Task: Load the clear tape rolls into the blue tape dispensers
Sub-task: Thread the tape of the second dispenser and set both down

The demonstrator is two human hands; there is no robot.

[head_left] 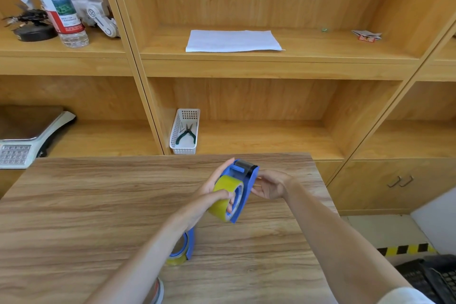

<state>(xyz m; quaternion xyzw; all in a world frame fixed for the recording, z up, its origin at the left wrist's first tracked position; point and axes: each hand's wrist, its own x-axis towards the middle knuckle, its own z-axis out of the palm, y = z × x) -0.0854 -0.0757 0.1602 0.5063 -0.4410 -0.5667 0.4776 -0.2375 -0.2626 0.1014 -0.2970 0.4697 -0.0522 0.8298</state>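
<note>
We are holding one blue dispenser (pixel 249 186) above the desk (pixel 98 200). Our left hand (pixel 212 195) is gripping the tape roll (pixel 225 196) seated in it, fingers (pixel 228 195) curling over the roll; our right hand (pixel 271 185) is grasping the dispenser's far side. Our left forearm is partly covering a second dispenser (pixel 188 245) lying on the desk. A basket (pixel 185 131) holding pliers (pixel 186 133) is sitting on the shelf behind, paper (pixel 233 41) lying above it.
</note>
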